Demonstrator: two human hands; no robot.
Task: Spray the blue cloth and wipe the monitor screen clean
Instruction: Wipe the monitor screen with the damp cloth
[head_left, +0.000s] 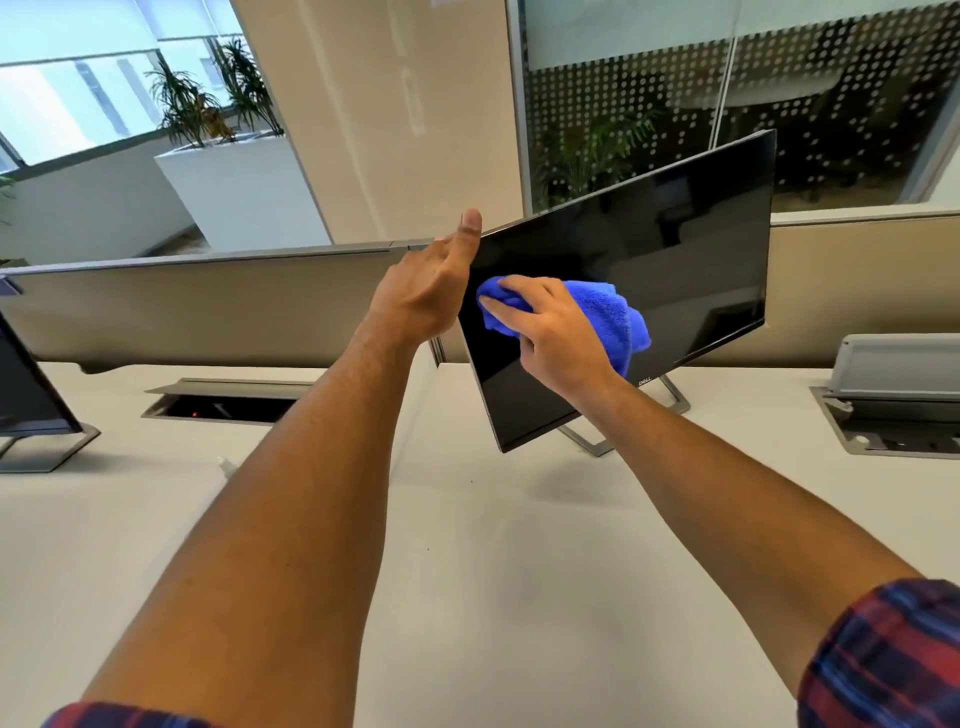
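Observation:
A black monitor (675, 249) with a dark screen stands tilted on a metal stand (587, 441) on the white desk (467, 545). My left hand (426, 291) grips the monitor's left edge, thumb up along the top corner. My right hand (550, 332) presses a bunched blue cloth (608, 317) flat against the left part of the screen. A small part of a white object (224, 464) peeks out beside my left forearm; I cannot tell what it is.
A second monitor (31, 395) on a stand sits at the far left. An open cable hatch (223, 400) lies in the desk behind my left arm, another one (893, 410) with a raised grey lid at the right. A beige partition (182, 306) runs behind the desk.

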